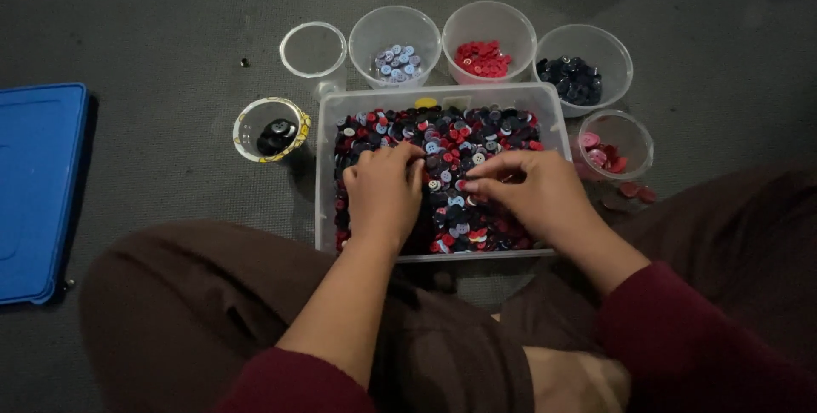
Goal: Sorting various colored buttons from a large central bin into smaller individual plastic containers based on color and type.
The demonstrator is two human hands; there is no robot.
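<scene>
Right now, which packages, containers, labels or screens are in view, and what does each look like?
No labels or screens.
Clear rectangular tub, centre: mixed buttons, both hands in it.
Three clear round cups behind: pale blue, red, dark buttons.
Empty clear cup, back left.
Blue flat lid, far left.

Both hands cover a good chunk of the mixed buttons in the clear tub, and their curled fingers hide whatever they're pinching. The blue lid runs off the left edge. The tiny dark speck on the floor is too small to tell.
</scene>
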